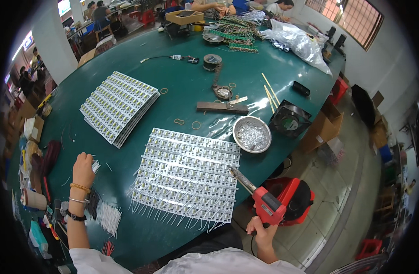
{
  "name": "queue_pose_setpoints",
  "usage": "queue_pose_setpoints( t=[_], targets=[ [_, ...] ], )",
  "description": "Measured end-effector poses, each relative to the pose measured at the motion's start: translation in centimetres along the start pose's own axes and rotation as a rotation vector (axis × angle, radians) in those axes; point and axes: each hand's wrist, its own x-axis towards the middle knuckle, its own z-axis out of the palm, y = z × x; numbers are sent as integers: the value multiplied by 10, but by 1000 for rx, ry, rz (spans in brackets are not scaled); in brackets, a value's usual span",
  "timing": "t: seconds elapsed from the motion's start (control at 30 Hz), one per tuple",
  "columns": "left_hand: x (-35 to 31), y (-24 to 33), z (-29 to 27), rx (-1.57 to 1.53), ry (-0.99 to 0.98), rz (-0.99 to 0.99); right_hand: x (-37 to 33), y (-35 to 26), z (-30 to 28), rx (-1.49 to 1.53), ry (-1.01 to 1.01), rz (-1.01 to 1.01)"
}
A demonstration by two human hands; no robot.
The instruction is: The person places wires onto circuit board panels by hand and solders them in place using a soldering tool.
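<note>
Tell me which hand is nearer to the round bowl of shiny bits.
Right. The right hand grips a red soldering gun below the bowl in the picture; the left hand is well to the bowl's left, beyond the white boards.

Soldering gun [270,206] apparently plastic; tabletop [182,102] smooth, glossy; metal bowl [240,145].

Behind a white rectangular circuit panel [186,176] on the green bench [173,102], a white rectangular board stack [119,107] is lying left, a round metal bowl [253,150] right.
</note>
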Motion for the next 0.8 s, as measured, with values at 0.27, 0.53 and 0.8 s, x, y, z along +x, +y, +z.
queue_pose_setpoints(
  t=[0.27, 0.53, 0.8],
  targets=[
    [-11, 28, 20, 99, -385, 93, -6, 3, 2, 34, -11, 14],
    [-12, 28, 11, -254, -257, -21, 4, 15, -4, -119, -121, -59],
    [-26, 31, -5, -55, -329, -99, 3, 13, 3, 36, -101, -88]
  ],
)
